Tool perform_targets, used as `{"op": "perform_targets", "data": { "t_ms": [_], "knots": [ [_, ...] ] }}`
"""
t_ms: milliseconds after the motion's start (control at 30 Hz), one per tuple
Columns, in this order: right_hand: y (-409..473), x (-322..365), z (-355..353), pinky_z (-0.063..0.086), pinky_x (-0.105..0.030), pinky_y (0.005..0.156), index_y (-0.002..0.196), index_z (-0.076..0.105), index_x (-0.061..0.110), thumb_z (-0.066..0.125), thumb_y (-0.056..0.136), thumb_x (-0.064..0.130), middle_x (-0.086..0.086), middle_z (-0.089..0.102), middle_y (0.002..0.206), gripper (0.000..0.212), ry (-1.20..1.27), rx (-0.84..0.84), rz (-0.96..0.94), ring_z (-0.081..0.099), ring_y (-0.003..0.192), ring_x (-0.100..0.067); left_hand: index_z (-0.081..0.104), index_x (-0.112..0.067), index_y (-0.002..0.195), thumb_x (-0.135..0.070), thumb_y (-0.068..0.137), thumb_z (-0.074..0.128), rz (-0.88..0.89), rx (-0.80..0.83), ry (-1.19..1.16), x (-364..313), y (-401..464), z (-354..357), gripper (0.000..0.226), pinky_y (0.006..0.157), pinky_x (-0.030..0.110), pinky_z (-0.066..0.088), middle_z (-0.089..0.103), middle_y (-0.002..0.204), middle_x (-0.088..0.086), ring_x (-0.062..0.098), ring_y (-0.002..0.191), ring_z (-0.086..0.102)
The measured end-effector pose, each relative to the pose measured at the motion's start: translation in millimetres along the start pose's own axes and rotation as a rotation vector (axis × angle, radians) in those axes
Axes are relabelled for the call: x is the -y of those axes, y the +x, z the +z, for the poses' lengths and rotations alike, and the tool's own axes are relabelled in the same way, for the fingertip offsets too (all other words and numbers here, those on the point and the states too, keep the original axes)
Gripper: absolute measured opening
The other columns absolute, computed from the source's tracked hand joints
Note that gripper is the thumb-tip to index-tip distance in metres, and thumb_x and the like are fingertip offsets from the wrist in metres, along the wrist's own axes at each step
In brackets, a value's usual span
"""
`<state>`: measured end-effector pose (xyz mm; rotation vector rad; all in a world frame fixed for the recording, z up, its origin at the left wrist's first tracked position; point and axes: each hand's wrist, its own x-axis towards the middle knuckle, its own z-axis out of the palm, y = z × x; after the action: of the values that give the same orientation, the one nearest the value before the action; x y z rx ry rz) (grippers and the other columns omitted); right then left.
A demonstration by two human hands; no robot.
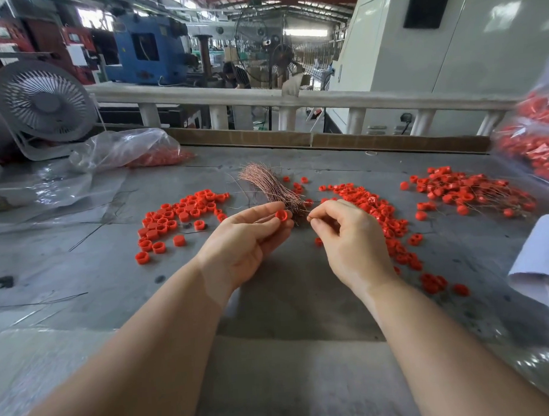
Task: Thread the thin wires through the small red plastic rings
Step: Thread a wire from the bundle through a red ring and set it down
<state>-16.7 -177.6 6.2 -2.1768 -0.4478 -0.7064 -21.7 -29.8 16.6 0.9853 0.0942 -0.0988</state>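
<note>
While the left hand (246, 236) pinched a red plastic ring (281, 215) above the worktop (82, 261), the right hand (345, 233) pinched a thin wire (304, 211) just beside it, lying roughly toward the ring, apparently not yet threaded.

Red ring (281, 215), pinched at the left fingertips (286, 207): smooth plastic, showing a slight sheen. Wire bundle (271, 186) just beyond the fingers: thin coppery metal, glinting. Table (301, 300) beneath: grey, matt, looking scuffed.
</note>
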Motion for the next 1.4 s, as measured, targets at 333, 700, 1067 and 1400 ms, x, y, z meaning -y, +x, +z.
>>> {"op": "perform_targets", "data": {
  "t_ms": [333,700,1067,1400],
  "knots": [
    [0.9,1.0,-1.3,0.049,-0.042,0.073,0.082,0.065,0.011,0.061,0.084,0.003,0.01,0.053,0.067,0.009,0.039,0.013,0.036,0.055,0.071,-0.02,0.065,-0.003,0.09,0.012,0.087,0.047,-0.008,0.014,0.035,0.0,-0.6,1.8,0.023,0.066,0.023,0.058,0.07,0.07,0.007,0.013,0.064,0.068],
    [-0.5,2.0,-1.7,0.048,-0.041,0.071,0.078,0.067,0.011,0.063,0.081,0.001,0.002,0.056,0.07,0.012,0.028,-0.008,-0.013,0.055,0.07,-0.023,0.066,-0.006,0.092,0.005,0.089,0.049,-0.031,0.065,0.035,0.3,-4.6,3.8,0.02,0.067,0.022,0.057,0.069,0.07,0.006,0.011,0.064,0.066],
    [-0.5,1.9,-2.7,0.047,-0.04,0.069,0.077,0.069,0.011,0.064,0.081,0.001,-0.001,0.058,0.07,0.012,0.033,-0.004,-0.03,0.054,0.068,-0.021,0.064,0.0,0.09,0.008,0.09,0.044,-0.065,0.082,-0.006,-0.5,-6.3,6.4,0.022,0.069,0.022,0.056,0.069,0.069,0.008,0.011,0.06,0.067],
    [-0.6,1.3,-3.4,0.046,-0.035,0.067,0.077,0.07,0.011,0.064,0.08,0.001,-0.002,0.058,0.07,0.012,0.041,0.004,-0.039,0.051,0.066,-0.017,0.064,0.001,0.092,0.008,0.093,0.037,-0.11,0.099,-0.02,-1.8,-7.2,7.0,0.027,0.063,0.022,0.058,0.07,0.072,0.011,0.014,0.062,0.068]
  ]
}}
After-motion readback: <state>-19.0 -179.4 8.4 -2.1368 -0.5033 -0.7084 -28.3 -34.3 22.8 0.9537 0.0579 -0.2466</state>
